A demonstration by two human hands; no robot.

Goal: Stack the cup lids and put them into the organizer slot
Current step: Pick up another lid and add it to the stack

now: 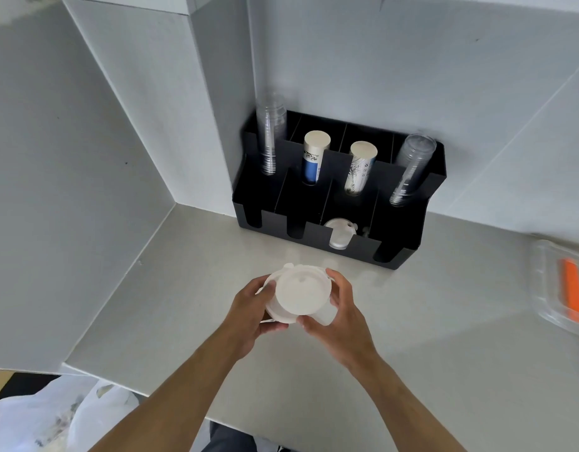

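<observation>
Setting: pale grey bench (412, 353) set in a corner of white walls.

Item 1, stack of white cup lids (297, 296): held above the bench, between both hands, top face turned up toward the camera; edges slightly uneven.

Item 2, left hand (253, 316): clasped on the stack's left side, thumb below, fingers curled over the upper rim.

Item 3, right hand (341, 321): clasped on the stack's right side, fingertips at the upper edge, thumb at the near edge.

Item 4, black organizer (395, 230): beyond the hands, against the back wall. Rear compartments carry clear cup stacks (271, 135) at both ends and two paper cup stacks (315, 161) between. One front slot, straight ahead of the hands, already contains lids (339, 234).

Item 5, clear plastic container (558, 285) with an orange object inside: far to the right of the right hand, blurred.

Item 6, white plastic bags (53, 415): below the bench edge, left of the left forearm.
</observation>
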